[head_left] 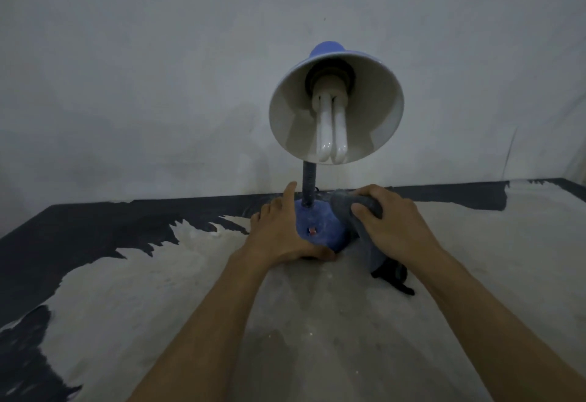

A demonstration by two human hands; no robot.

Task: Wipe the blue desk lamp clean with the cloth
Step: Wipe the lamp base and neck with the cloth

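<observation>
I see a pale, dusty surface (pixel 317 338) with ragged dark patches along its left and far edges. The blue lamp's base (pixel 320 230) stands on it near the wall, and a grey cloth (pixel 367 252) trails beside it, possibly over something black.

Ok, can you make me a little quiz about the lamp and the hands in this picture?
1. True or false: the right hand holds the cloth against the lamp base.
2. What does the left hand do? A) lifts the shade B) rests on the base, steadying it C) holds the bulb
3. Fill in: the shade is blue outside and ____ inside.

Key: 1 true; 2 B; 3 white
</observation>
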